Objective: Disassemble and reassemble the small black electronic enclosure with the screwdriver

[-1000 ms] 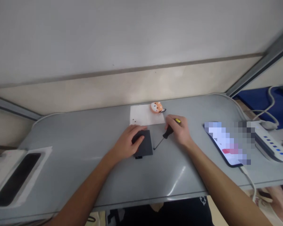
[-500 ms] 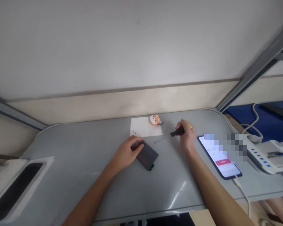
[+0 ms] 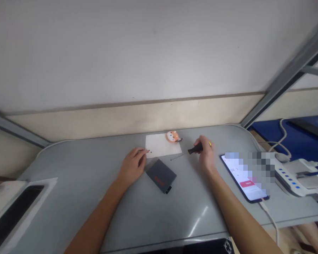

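Since the frame half a second ago, the left hand [image 3: 132, 165] has been taken off the dark flat case [image 3: 161, 175] and brought to the near-left corner of the white paper [image 3: 159, 144]. At the left end of the table [image 3: 76, 176], a black slab [image 3: 16, 215] is laid on white sheeting [image 3: 46, 192]. The left forearm is stretched in from the near edge, its wrist low over the table; the index finger is extended, with the thumb held apart from it. The fingertip is placed at small dark pieces [image 3: 151, 152] on the paper; whether one is touched cannot be told. The case is set slantwise near the table's middle, between paper and near edge, a reddish mark on its face and a black part jutting from its near-right side. The paper is placed by the far edge, with an orange animal-faced item [image 3: 172, 136] on its far-right corner. A screwdriver [image 3: 195, 148] is clamped by its handle in the right hand [image 3: 207, 153], its shaft slanted leftward and down. Toward the right end, a lit phone [image 3: 243, 178] and a power strip [image 3: 288, 180] are placed
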`<control>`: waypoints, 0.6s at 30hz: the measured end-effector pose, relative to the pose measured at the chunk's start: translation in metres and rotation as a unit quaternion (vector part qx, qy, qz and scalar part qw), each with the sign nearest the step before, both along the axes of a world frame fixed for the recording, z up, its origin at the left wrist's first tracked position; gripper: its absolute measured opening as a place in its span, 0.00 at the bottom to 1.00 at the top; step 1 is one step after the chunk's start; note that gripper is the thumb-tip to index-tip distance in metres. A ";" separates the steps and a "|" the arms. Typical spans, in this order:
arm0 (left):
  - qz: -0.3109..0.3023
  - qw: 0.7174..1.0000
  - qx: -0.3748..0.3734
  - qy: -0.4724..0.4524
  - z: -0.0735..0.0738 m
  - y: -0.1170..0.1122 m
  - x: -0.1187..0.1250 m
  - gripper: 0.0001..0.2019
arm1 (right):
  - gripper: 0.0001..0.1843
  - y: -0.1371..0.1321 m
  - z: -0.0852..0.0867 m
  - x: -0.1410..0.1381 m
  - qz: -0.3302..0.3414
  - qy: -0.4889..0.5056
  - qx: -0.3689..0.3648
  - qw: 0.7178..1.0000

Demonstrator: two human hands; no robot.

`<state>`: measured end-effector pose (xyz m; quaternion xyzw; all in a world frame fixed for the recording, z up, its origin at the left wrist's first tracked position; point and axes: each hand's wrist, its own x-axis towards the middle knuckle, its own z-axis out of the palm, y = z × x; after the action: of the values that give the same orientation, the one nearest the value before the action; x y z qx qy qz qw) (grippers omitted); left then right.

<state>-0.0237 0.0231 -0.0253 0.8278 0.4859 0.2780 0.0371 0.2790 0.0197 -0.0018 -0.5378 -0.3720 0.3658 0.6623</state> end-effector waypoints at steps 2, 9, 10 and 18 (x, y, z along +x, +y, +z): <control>-0.007 0.999 0.025 -0.033 0.003 -0.003 0.005 0.12 | 0.24 -0.001 0.000 -0.004 0.017 -0.013 -0.004 1.000; -0.064 0.995 0.019 -0.077 0.005 -0.023 0.033 0.13 | 0.25 -0.011 0.004 -0.024 0.099 -0.078 0.003 0.992; -0.061 0.994 0.008 -0.086 0.004 -0.024 0.035 0.12 | 0.25 -0.012 0.004 -0.026 0.105 -0.078 0.003 0.991; -0.056 0.970 -0.125 -0.202 0.002 -0.016 0.034 0.08 | 0.25 -0.011 0.007 -0.031 0.118 -0.038 -0.012 0.992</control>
<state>0.0104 0.0069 -0.0228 0.7690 0.4525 0.3739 0.2531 0.2482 0.0083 0.0049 -0.5119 -0.4535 0.4252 0.5929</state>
